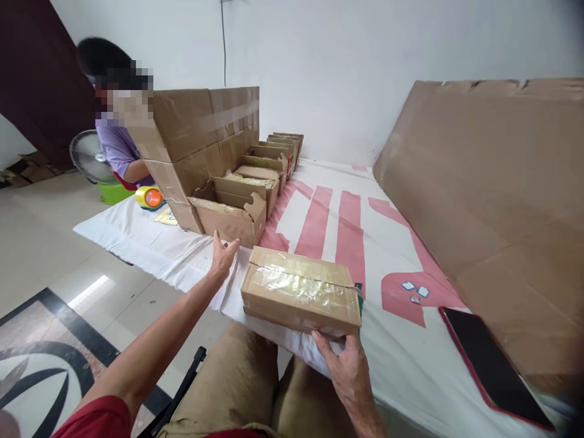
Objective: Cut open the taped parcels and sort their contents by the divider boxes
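Observation:
A flat cardboard box sealed with clear tape (301,291) lies on the white and red sheet (319,225) in front of me. My right hand (347,365) grips its near edge from below, thumb and fingers closed on the box's underside. My left hand (223,253) reaches forward with fingers spread, holding nothing, just short of an open cardboard box (232,213) that heads a row of similar open boxes (269,161).
Another person sits at the far left behind a tall cardboard wall (201,131), near a fan (90,157) and a tape dispenser (149,198). A phone (493,365) lies at the right by a leaning cardboard sheet (493,201). Small stickers (415,289) rest on the sheet.

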Available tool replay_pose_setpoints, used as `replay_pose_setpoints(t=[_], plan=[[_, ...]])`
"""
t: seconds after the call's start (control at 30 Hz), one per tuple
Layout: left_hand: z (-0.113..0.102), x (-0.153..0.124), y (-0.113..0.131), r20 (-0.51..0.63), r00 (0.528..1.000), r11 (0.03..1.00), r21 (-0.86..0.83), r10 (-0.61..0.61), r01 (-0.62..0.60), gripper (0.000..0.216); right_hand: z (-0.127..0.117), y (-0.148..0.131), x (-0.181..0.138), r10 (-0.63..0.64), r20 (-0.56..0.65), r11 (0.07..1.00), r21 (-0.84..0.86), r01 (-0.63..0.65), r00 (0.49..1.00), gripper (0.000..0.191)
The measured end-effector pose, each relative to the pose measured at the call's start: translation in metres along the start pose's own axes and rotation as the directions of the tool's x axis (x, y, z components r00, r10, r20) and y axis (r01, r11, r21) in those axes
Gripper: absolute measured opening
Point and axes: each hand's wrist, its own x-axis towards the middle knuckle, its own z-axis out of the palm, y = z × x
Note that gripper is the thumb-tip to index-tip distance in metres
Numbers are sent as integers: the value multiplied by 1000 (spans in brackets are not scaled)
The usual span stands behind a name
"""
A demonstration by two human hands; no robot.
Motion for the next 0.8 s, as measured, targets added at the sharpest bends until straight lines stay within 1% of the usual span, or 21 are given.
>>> replay_pose_setpoints(t=[0.07, 0.1, 0.17, 0.23, 0.3, 0.4, 0.53, 0.63, 0.73, 0.8], plan=[[-17, -36, 0, 38, 998, 999, -5, -47, 47, 103, -3, 0, 0, 38, 17, 999, -12, -38, 999, 48], [-26, -55, -1, 85, 994, 998, -11, -67, 68, 96, -4, 1, -1, 52, 22, 999, -19, -51, 998, 49], [-40, -93, -1, 233, 970, 993, -75, -76, 96, 82, -5, 2, -1, 69, 29, 997, -35, -68, 997, 53], [-47, -122, 1, 334, 941, 988, -120, -55, 100, 70, -4, 2, 0, 79, 31, 995, -55, -78, 996, 58], [-48, -138, 5, 396, 918, 989, -123, -29, 84, 63, -3, 0, 1, 91, 27, 993, -73, -89, 995, 61], [-42, -143, 9, 424, 906, 989, -129, -4, 65, 65, -1, -9, 3, 111, 7, 989, -94, -110, 994, 60], [-34, -131, 11, 376, 926, 984, -176, 49, 20, 70, 6, -19, 6, 69, 0, 993, -98, -69, 998, 53], [-33, -122, 10, 369, 929, 992, -125, 30, 18, 66, 9, -23, 5, 37, 40, 994, -101, -33, 999, 45], [-40, -116, 6, 400, 917, 997, -71, -11, 43, 69, -1, -23, 0, 14, 120, 994, -110, -1, 993, 45], [-47, -113, 4, 359, 933, 996, -87, 8, 26, 70, -18, -22, 0, 24, 126, 992, -127, -8, 992, 49]])
